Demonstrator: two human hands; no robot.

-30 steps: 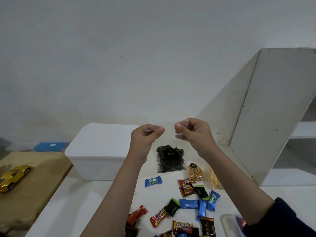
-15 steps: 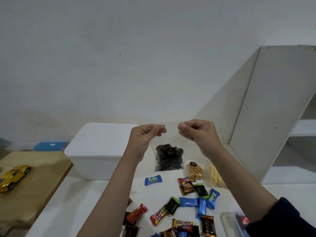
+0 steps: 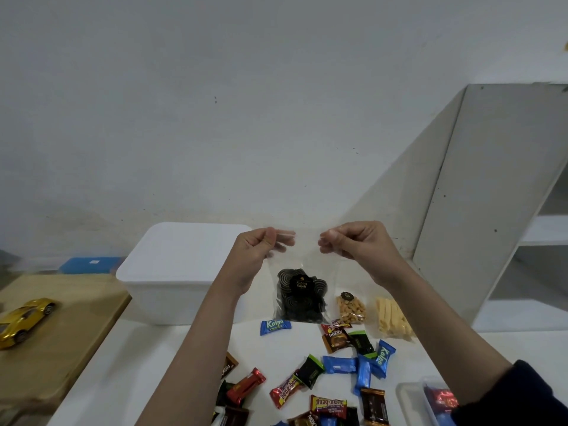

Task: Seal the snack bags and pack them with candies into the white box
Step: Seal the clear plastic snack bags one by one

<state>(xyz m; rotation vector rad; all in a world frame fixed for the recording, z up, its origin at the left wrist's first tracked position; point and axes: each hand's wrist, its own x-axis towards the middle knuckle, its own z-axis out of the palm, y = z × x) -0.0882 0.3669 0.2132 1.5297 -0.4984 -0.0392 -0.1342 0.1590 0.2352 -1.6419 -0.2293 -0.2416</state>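
I hold up a clear snack bag (image 3: 302,298) of black spiral snacks in front of me. My left hand (image 3: 256,253) pinches its top left edge and my right hand (image 3: 356,244) pinches its top right edge. The white box (image 3: 172,272) stands behind and to the left, its lid on. Two more snack bags lie on the white table: one with nuts (image 3: 350,307) and one with yellow sticks (image 3: 392,318). Several wrapped candies (image 3: 338,364) are scattered below the bags.
A clear plastic container (image 3: 430,401) with candy sits at the lower right. A wooden board (image 3: 58,333) at the left carries a yellow toy car (image 3: 24,316). A blue box (image 3: 92,265) lies behind it. A white shelf unit (image 3: 507,195) rises on the right.
My hands have drawn apart along the bag's top edge, and the bag now hangs spread flat between them.
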